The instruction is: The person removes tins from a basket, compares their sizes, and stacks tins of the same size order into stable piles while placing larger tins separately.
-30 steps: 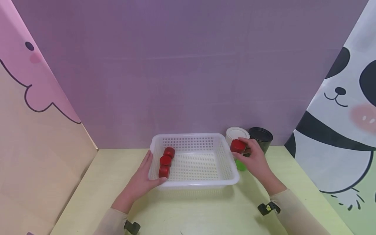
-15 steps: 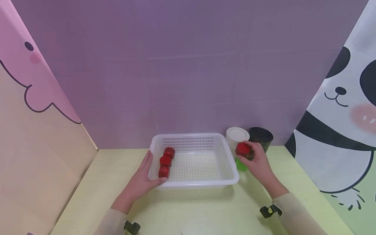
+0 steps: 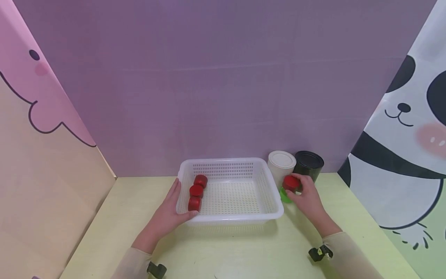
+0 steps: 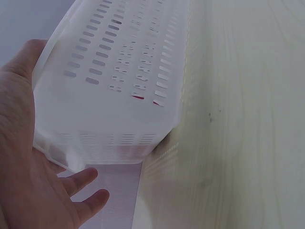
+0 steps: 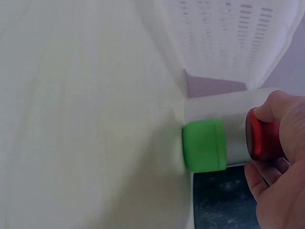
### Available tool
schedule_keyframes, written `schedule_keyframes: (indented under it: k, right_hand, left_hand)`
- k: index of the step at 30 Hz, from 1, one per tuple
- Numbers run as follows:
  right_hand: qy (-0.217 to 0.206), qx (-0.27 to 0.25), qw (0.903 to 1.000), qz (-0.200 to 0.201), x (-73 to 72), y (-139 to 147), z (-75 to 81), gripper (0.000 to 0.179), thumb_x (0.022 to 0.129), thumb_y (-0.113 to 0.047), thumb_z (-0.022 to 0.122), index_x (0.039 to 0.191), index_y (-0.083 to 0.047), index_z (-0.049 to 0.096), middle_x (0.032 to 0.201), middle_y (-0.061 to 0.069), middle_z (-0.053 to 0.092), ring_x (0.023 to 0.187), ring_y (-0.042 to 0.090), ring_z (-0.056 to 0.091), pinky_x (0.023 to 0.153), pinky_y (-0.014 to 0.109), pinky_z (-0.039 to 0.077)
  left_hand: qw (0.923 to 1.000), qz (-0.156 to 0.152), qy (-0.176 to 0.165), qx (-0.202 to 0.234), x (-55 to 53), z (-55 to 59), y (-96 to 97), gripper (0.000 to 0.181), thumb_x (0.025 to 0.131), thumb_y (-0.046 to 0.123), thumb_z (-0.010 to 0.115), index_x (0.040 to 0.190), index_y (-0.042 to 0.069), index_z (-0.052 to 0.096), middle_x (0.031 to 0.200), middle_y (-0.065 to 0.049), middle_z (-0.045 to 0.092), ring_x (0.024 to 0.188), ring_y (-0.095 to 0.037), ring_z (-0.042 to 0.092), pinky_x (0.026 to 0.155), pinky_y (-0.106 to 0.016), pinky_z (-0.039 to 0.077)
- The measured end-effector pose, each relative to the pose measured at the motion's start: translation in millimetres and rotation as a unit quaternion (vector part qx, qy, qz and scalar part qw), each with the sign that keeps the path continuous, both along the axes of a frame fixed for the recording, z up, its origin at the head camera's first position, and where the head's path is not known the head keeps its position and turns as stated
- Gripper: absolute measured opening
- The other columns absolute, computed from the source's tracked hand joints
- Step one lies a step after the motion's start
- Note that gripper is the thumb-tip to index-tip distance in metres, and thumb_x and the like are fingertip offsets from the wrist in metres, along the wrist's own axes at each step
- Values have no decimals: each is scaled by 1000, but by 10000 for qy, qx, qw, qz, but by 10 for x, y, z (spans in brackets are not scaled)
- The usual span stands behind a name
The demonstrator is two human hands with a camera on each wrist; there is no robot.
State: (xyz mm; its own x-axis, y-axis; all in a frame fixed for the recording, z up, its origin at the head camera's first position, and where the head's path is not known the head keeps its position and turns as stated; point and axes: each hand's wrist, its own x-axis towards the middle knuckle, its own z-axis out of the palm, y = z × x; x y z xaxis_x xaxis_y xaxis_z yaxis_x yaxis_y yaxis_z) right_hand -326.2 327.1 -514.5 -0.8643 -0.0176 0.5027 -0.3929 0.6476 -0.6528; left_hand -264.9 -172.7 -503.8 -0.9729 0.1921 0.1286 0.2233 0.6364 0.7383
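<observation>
My right hand (image 3: 307, 197) holds a short red cylinder (image 3: 290, 183) between thumb and fingers. Below it on the table stands a short green cylinder (image 5: 204, 145); the right wrist view shows a gap between the two. My left hand (image 3: 169, 214) grips the near left corner of a white plastic basket (image 3: 230, 217), its thumb on the front rim and its fingers along the left side. Inside the basket, three red cylinders (image 3: 196, 190) lie in a row by the left wall. In the left wrist view, red shows through the slots of the basket.
Behind the right hand stand a white can (image 3: 281, 161) and a black can (image 3: 309, 161), close together against the purple back wall (image 3: 223, 85). The light wooden table (image 3: 223, 254) runs in front of the basket. Printed side panels (image 3: 397, 170) bound the space.
My right hand has moved right, away from the basket rim, and down with the red cylinder, closer over the green one. The left hand and basket stay put.
</observation>
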Motion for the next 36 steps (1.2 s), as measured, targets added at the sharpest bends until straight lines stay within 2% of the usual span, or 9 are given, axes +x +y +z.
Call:
schedule_keyframes:
  k: [4, 7, 11, 14, 21, 36]
  right_hand:
    - [37, 151, 9999, -60, -25, 34, -77, 61, 88, 9, 83, 144, 11, 60, 127, 29, 59, 106, 34, 58, 83, 17, 45]
    - [-9, 228, 9997, -108, -32, 45, -120, 61, 88, 8, 84, 144, 10, 60, 128, 27, 59, 105, 32, 59, 84, 25, 50]
    - [-130, 285, 9994, -138, -23, 46, -145, 62, 89, 7, 85, 145, 10, 59, 130, 28, 58, 108, 35, 61, 87, 39, 55]
    - [-283, 282, 9991, -132, -9, 46, -146, 62, 91, 6, 84, 147, 10, 58, 133, 29, 57, 111, 38, 62, 89, 46, 57]
    - [-637, 333, 9973, -129, 8, 49, -138, 63, 94, 2, 83, 150, 8, 55, 138, 30, 54, 120, 43, 60, 96, 54, 56]
    - [-900, 272, 9956, 39, -26, 68, -156, 66, 93, 5, 80, 151, 10, 49, 140, 35, 53, 128, 50, 56, 106, 66, 53]
  left_hand:
    - [10000, -2, -24, -1, 7, 0, 0, 128, 91, 55, 88, 179, 11, 7, 187, -5, 2, 170, -36, 12, 130, -63, 28]
    - [10000, 8, -74, -18, 6, -5, -2, 128, 90, 56, 88, 179, 13, 6, 187, -2, 1, 171, -33, 12, 131, -61, 27]
    - [10000, -5, -64, -1, 13, 1, 2, 128, 90, 56, 88, 179, 13, 7, 187, -4, 2, 171, -34, 12, 131, -62, 27]
    - [10000, -19, -41, -17, 17, 6, 5, 128, 91, 57, 87, 179, 11, 7, 187, -6, 2, 171, -35, 12, 131, -62, 27]
    - [9999, -44, -63, -96, 3, 12, -1, 126, 93, 55, 86, 178, 10, 6, 187, -7, 1, 171, -37, 10, 130, -64, 27]
    - [9998, -32, -84, -168, -13, 31, 3, 125, 93, 54, 86, 178, 8, 7, 187, -8, 1, 170, -38, 12, 130, -63, 28]
